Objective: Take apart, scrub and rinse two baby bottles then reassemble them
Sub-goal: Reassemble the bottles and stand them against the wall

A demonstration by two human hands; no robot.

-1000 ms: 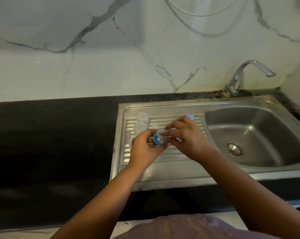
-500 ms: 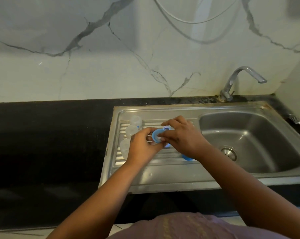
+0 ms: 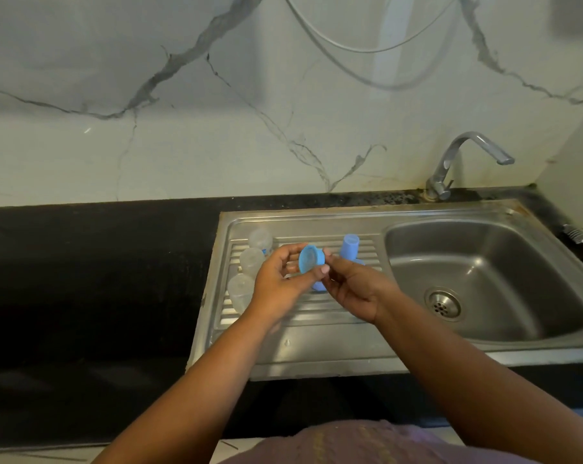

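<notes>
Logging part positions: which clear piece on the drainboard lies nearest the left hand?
The nearest clear piece, lowest of three in the column, beside the left hand.

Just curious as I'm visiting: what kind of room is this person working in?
Most likely a home kitchen: a steel sink with ribbed drainboard, a tap at a marble-look wall, and a dark countertop.

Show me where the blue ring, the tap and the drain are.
Blue ring (image 3: pixel 311 260): head view, on its round inner face, held between both hands.
Tap (image 3: pixel 469 155): head view, on the curved spout.
Drain (image 3: pixel 443 303): head view, on the strainer in the basin floor.
</notes>
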